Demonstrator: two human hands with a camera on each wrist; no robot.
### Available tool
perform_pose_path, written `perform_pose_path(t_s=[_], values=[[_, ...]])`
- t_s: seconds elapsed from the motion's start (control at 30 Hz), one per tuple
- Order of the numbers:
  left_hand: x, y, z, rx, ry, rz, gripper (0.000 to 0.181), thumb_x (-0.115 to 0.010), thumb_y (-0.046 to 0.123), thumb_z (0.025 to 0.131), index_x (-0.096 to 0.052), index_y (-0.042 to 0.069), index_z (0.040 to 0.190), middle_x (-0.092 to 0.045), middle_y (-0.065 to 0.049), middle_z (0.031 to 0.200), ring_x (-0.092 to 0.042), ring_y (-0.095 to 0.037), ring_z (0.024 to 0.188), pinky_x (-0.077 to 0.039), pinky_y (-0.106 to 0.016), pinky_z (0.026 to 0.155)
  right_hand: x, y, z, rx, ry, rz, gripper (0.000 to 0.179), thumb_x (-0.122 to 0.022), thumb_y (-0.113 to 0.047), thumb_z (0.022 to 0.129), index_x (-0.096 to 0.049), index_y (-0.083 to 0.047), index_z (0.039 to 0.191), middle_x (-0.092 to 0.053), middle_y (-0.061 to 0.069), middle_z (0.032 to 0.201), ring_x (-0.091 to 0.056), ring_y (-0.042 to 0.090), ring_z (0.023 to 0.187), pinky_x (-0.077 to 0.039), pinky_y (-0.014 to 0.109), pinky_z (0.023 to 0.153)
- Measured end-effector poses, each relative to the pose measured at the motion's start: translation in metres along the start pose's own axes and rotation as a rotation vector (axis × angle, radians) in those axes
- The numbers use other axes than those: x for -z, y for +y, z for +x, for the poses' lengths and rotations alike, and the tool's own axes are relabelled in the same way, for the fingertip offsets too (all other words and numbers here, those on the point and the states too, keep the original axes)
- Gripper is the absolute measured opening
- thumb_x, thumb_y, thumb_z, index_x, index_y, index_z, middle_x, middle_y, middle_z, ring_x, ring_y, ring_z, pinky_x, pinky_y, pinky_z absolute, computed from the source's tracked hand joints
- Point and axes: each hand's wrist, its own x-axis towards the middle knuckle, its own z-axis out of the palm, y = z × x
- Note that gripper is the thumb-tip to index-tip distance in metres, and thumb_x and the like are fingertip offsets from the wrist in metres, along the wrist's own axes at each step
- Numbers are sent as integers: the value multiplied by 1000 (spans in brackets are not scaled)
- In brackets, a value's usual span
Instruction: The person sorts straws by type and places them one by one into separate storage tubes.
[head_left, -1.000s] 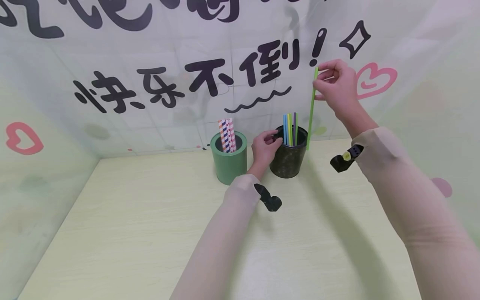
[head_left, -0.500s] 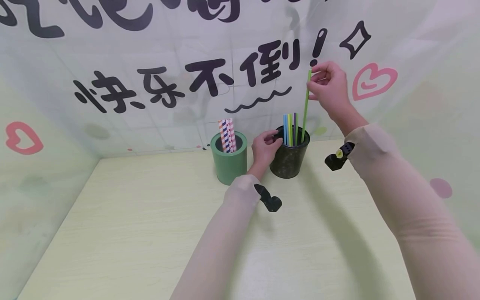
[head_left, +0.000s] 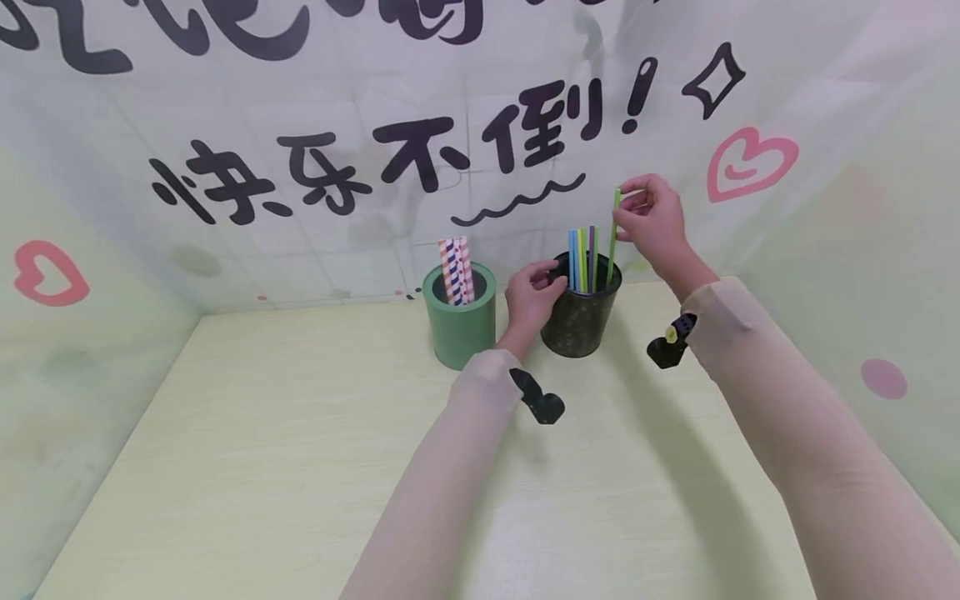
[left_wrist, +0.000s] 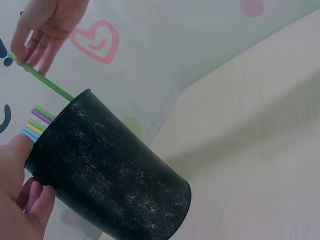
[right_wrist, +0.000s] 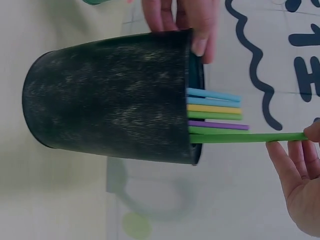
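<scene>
My right hand [head_left: 656,227] pinches a green straw [head_left: 612,248] near its top between thumb and fingertips. The straw's lower end is inside a black cup [head_left: 576,327], hidden by its wall; the upper part stands well above the rim. My left hand [head_left: 529,302] grips the cup's left edge, thumb over the rim and fingers against the outer wall. Several other straws stand upright in the same cup: blue, yellow, green and a purple straw [right_wrist: 230,125]. In the right wrist view the held straw lies alongside this group.
Left of my left hand stands a green cup [head_left: 461,340] with several patterned straws [head_left: 456,271] in it. Both cups are on a pale wooden table [head_left: 300,450], close to a printed wall banner [head_left: 330,250]. Side walls rise at left and right.
My right hand first moved left, bringing the green straw from beside the black cup to over its opening. It then came down, and the straw sank into the cup. My left hand stayed put.
</scene>
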Motion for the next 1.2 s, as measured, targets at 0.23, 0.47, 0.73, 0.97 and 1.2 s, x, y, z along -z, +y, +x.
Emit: perform_pose_path(t_s=[0.23,0.47,0.73,0.97,1.2], values=[[-1,1,1,-15,-2,-12,28,-68,12,83,-66,7,110,-62,-8,108,-59,-19,97,-50,-23,79,-4,20,1,-35,-10,-31,25,-54,0,86,-49,-6,109,-49,6,90,-49,13,76,-54,22,63],[-2,2,0,-10,-5,-8,28,-68,12,83,-66,7,110,-62,-8,109,-59,-19,96,-49,-24,80,-7,31,1,-111,-36,-73,27,-54,0,86,-46,-2,112,-48,7,92,-49,13,80,-53,34,74],[-3,3,1,-6,0,-3,28,-68,12,82,-67,9,110,-62,-7,108,-59,-18,96,-49,-23,80,-12,36,4,-180,-58,-113,32,-56,3,84,-48,3,114,-51,9,93,-52,15,80,-54,25,63],[-3,5,-1,-19,-12,-7,29,-68,11,82,-66,7,111,-62,-8,109,-59,-18,97,-49,-22,81,-12,30,4,-232,-84,-148,36,-55,-1,85,-47,5,119,-50,13,103,-54,23,91,-54,29,68],[1,8,-1,-40,-33,-3,31,-69,14,82,-66,7,112,-61,-9,110,-60,-19,95,-50,-23,80,-11,24,6,-264,-141,-160,38,-55,-3,86,-47,4,122,-53,16,107,-53,26,96,-54,35,74]])
